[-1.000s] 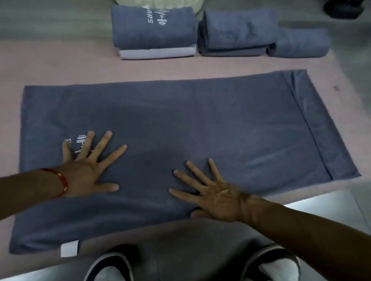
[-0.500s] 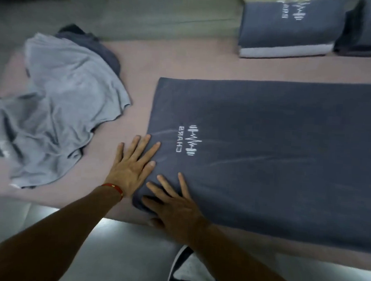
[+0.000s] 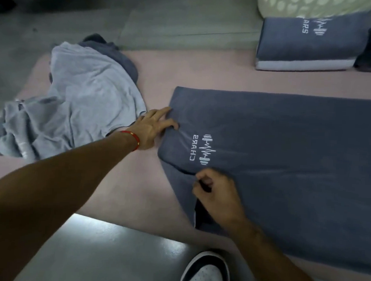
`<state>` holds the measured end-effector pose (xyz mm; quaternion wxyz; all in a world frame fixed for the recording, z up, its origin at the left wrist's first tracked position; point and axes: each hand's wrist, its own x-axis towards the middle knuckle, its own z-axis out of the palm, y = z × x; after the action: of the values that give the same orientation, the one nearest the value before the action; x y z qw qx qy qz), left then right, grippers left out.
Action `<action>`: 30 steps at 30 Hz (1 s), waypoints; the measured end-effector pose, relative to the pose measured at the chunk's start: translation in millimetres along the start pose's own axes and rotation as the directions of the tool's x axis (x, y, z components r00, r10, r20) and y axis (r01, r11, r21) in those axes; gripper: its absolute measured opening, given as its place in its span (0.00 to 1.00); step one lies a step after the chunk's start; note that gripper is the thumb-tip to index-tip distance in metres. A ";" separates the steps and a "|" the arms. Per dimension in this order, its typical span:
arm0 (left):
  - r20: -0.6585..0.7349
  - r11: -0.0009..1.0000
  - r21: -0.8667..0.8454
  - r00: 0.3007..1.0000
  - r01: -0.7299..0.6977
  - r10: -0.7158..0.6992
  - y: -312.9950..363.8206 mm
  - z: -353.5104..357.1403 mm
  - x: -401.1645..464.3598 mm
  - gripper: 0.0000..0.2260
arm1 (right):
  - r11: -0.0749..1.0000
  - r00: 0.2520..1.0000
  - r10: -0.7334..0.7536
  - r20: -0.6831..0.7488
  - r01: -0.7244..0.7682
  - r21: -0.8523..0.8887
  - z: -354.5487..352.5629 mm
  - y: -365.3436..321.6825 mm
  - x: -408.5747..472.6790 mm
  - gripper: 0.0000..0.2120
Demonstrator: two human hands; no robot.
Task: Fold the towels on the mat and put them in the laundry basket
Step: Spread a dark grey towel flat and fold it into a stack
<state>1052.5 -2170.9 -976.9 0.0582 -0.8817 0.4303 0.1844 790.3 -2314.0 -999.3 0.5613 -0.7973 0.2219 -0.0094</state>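
dark towel [image 3: 286,167] on the mat is showing white "chars" lettering, appearing mirrored, beside a barbell/pulse-line logo. folded towel [image 3: 310,39] at the back is showing "ars" with the same logo, rest of the word running out of view.

We count one dark towel [image 3: 286,167] spread flat under our fingers, two crumpled towels [image 3: 74,104] left of them. Beyond lie two folded stacks [image 3: 310,43], one basket [image 3: 305,4].

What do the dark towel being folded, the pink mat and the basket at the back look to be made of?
Dark blue towel: soft matte cloth, probably microfibre; it creases and drapes.
Pink mat: smooth, matte, possibly foam.
Laundry basket: pale, perforated wall, likely plastic.
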 end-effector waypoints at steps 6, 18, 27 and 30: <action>0.071 0.993 0.042 0.992 -0.107 0.103 5.3 -30.7 61.3 0.37 | 0.968 0.993 0.117 -0.019 -0.110 0.227 -80.0 14.1 -3.2 0.08; -0.049 0.993 0.024 0.992 -0.114 0.115 60.0 -106.3 133.6 0.06 | 0.864 0.911 0.276 -0.307 -0.095 0.495 -202.4 44.5 -34.2 0.07; -0.253 0.835 -0.378 0.912 -0.401 0.323 261.0 -209.3 218.4 0.07 | 0.938 0.833 0.344 -0.433 -0.318 0.135 -412.3 67.9 -127.8 0.07; -0.316 0.706 -0.533 0.884 -0.467 0.346 360.1 -221.5 248.5 0.08 | 0.896 0.755 0.436 -0.489 -0.416 0.156 -463.4 74.0 -178.2 0.06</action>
<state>972.1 -2636.4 -845.1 -0.3050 -0.7508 0.5380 0.2320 481.9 -2682.0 -852.8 0.4840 -0.6832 0.5382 -0.0971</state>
